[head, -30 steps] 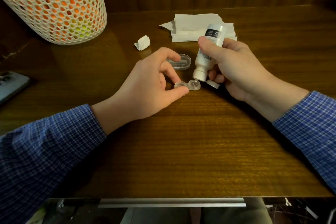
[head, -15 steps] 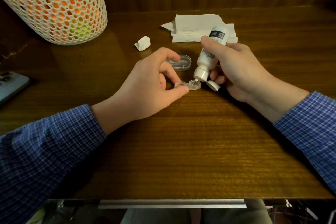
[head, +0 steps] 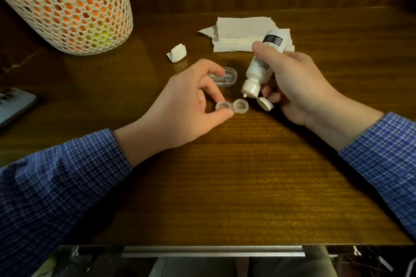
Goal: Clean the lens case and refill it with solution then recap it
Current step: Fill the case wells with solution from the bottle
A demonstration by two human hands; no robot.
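A clear two-well lens case (head: 233, 107) lies uncapped on the wooden table (head: 225, 175). My left hand (head: 189, 105) pinches its left well between thumb and finger. My right hand (head: 292, 83) grips a white solution bottle (head: 262, 63), tilted nozzle-down. The nozzle hangs a little above and to the right of the case's right well, and the bottle's flip cap (head: 265, 103) dangles open. A clear oval lid (head: 225, 76) lies just behind my left hand, partly hidden by my fingers.
Folded white tissues (head: 238, 31) lie at the back behind the bottle, and a small crumpled tissue piece (head: 177, 53) sits to their left. A white mesh basket (head: 65, 4) stands at the far left. A dark phone (head: 13, 105) lies at the left edge.
The bottle has tilted and lifted slightly, so its nozzle has come away from the right well. My left hand keeps its pinch on the case.
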